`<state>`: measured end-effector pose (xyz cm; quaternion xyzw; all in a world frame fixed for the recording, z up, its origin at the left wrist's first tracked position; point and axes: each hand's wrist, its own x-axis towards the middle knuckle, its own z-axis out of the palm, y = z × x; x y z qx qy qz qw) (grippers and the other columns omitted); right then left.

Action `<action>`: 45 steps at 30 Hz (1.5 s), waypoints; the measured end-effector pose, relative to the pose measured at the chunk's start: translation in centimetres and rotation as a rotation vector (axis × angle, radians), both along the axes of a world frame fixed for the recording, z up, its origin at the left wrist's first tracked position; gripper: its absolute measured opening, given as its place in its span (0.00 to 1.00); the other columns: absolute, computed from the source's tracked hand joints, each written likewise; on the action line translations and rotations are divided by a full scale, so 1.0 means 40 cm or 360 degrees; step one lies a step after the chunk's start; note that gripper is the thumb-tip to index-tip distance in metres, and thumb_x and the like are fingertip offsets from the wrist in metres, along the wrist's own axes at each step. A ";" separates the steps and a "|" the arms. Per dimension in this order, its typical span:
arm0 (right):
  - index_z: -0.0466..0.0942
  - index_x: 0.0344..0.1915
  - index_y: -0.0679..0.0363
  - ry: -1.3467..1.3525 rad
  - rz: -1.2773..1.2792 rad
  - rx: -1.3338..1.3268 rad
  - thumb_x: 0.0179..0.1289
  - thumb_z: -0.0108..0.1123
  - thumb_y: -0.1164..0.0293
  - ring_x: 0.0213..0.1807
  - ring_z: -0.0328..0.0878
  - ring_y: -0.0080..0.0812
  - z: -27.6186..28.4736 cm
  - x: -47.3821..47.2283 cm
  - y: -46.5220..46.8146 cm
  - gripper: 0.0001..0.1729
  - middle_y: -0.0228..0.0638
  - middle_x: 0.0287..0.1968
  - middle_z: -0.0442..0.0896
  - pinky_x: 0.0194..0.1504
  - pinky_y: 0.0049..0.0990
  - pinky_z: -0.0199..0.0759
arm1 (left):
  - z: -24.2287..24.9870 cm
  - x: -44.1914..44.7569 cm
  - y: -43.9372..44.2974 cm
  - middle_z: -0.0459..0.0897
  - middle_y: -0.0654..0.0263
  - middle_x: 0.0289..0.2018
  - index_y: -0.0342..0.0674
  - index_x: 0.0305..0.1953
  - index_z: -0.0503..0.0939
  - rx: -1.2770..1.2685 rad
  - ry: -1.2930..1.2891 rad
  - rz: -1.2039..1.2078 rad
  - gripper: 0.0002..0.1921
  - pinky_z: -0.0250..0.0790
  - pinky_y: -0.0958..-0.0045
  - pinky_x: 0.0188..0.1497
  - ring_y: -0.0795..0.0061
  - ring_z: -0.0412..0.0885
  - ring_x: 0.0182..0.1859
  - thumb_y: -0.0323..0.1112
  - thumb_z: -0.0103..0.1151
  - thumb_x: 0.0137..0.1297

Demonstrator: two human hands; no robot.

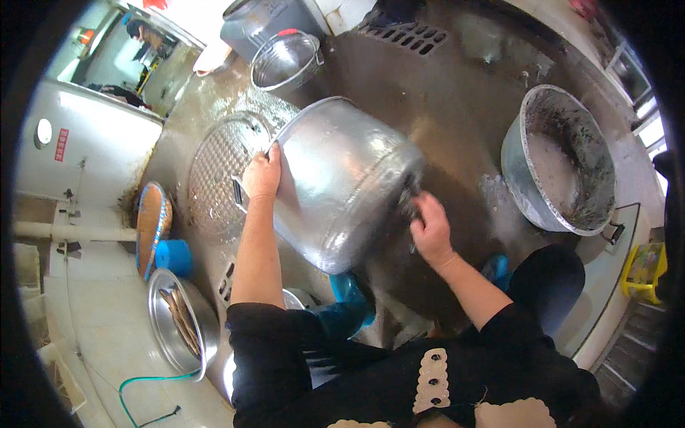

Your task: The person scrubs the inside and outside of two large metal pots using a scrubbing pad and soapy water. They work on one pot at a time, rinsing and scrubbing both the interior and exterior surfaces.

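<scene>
A large aluminium stockpot (342,166) is tilted on its side above the wet floor, its base towards the lower right. My left hand (262,174) grips its rim at the left, next to a side handle (239,193). At the base, my right hand (431,227) is closed on a dark, blurred scouring pad (409,195), which appears to touch the pot's bottom edge. The pot's inside is hidden.
A big grimy metal basin (570,160) stands at the right. Behind the pot are a metal bucket (286,61) and a round manhole cover (227,174). A steel basin with sticks (206,321) and a blue container (174,258) are at the left. Further off, a person (147,37) bends over.
</scene>
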<state>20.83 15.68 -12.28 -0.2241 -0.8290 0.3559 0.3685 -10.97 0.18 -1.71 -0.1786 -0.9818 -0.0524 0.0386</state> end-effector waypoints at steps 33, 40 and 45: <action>0.77 0.50 0.62 -0.0621 -0.0020 -0.0705 0.63 0.54 0.58 0.55 0.74 0.51 0.065 -0.126 0.213 0.23 0.47 0.53 0.79 0.55 0.42 0.68 | -0.033 0.366 -0.203 0.71 0.58 0.15 0.41 0.19 0.70 0.0735 0.0669 -0.0741 0.22 0.63 0.59 0.22 0.54 0.71 0.18 0.49 0.57 0.63; 0.79 0.48 0.58 -0.0211 0.0101 -0.0116 0.57 0.58 0.63 0.49 0.74 0.51 0.092 -0.086 0.040 0.20 0.45 0.51 0.78 0.50 0.42 0.71 | 0.087 0.328 -0.131 0.81 0.47 0.24 0.37 0.24 0.77 0.0019 0.0165 -0.0556 0.27 0.70 0.52 0.32 0.45 0.80 0.29 0.59 0.52 0.64; 0.77 0.51 0.55 0.0043 0.0313 0.0028 0.53 0.62 0.67 0.52 0.73 0.46 0.103 -0.045 -0.082 0.23 0.40 0.55 0.76 0.53 0.40 0.69 | 0.112 0.341 0.034 0.82 0.48 0.25 0.38 0.26 0.77 -0.0263 0.0131 -0.0615 0.27 0.70 0.49 0.35 0.44 0.80 0.31 0.59 0.52 0.64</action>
